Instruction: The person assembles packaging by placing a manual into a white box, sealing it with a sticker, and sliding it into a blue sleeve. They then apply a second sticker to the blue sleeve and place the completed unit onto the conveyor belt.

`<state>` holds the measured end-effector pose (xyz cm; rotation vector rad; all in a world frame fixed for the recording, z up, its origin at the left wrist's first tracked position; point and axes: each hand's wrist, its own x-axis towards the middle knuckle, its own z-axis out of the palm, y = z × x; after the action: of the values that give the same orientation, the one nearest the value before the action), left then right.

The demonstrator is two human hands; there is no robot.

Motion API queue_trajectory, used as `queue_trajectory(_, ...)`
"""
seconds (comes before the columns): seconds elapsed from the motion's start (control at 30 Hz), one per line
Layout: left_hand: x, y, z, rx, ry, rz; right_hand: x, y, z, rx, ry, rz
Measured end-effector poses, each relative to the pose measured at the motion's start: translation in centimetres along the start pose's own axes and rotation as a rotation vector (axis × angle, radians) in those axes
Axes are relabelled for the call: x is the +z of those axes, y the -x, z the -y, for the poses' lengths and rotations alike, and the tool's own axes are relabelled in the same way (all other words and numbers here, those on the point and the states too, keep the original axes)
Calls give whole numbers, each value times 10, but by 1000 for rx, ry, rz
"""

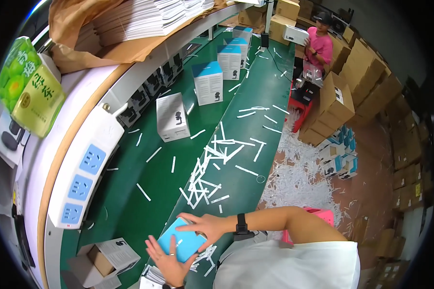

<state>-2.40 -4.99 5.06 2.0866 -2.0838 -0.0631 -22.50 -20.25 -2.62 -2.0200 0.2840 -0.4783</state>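
"At the near end of the green bench, what is being handled?"

"A blue-topped carton, held in place between two hands. By the left hand it is met from the lower left, fingers spread over the blue face. By the right hand the upper right is covered, with digits laid along the face and near the far edge; whether a corner is being pinched there cannot be told."

"And which step is that judged to be?"

"Pressing the blue face flat, most likely, or squaring the carton up (the white paper strips strewn ahead of it might be taken for peeled backing, though that is a guess)."

"What would be called for next?"

"Even pressure along the edges, it would seem, then a two-sided grip if the carton is to be lifted. Care would be needed near the open box at the left, whose flaps are splayed."

"Can a pattern be read from anything else?"

"Farther up, blue-topped boxes are stood upright in a row; a similar finish may be wanted here."
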Motion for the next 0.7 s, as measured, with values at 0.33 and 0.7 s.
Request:
queue_trajectory(0.33, 23, 52, 39, -5, 136, 160, 4, -11, -16, -198, -61, 3)
queue_trajectory(0.7, -3, 23, 225, -1026, -513, 238, -57, -157, -57, -46, 125, -642)
